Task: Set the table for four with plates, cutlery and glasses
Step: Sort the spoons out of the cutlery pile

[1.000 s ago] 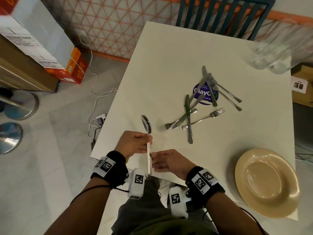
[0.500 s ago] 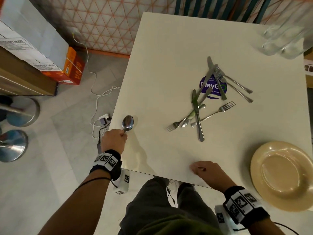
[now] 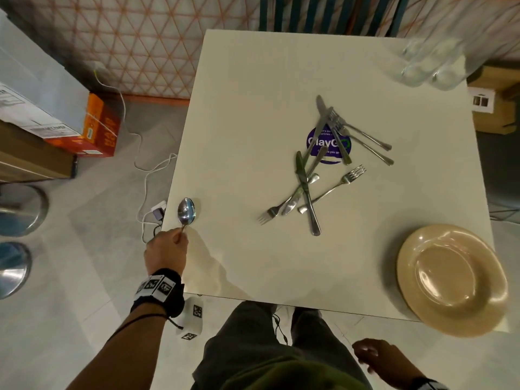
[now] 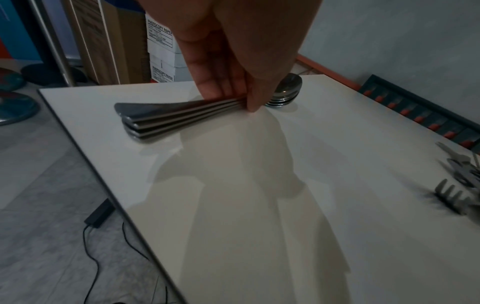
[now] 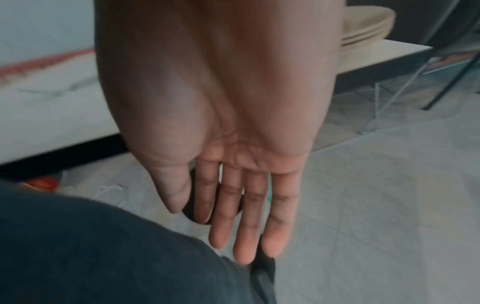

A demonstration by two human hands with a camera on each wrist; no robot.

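My left hand (image 3: 168, 249) pinches the handles of a stack of several steel spoons (image 3: 186, 211) at the white table's (image 3: 247, 94) near-left corner. The left wrist view shows the spoons (image 4: 182, 115) nested and lying on the tabletop under my fingers (image 4: 228, 86). Mixed forks and knives (image 3: 323, 170) lie in a loose heap mid-table over a purple sticker. A stack of beige plates (image 3: 450, 280) sits at the near-right corner. Clear glasses (image 3: 430, 63) stand at the far right. My right hand (image 3: 377, 358) hangs below the table edge, fingers (image 5: 249, 205) straight and empty.
A dark slatted chair (image 3: 323, 12) stands at the table's far side. Cardboard boxes (image 3: 56, 114) and metal stool bases (image 3: 17, 209) crowd the floor at left. A white cable and charger (image 3: 157, 212) lie on the floor beside the table's left edge.
My left hand carried the spoons from the table's near middle to its near-left corner and lowered them. My right hand let go of the handles and dropped beside my leg.
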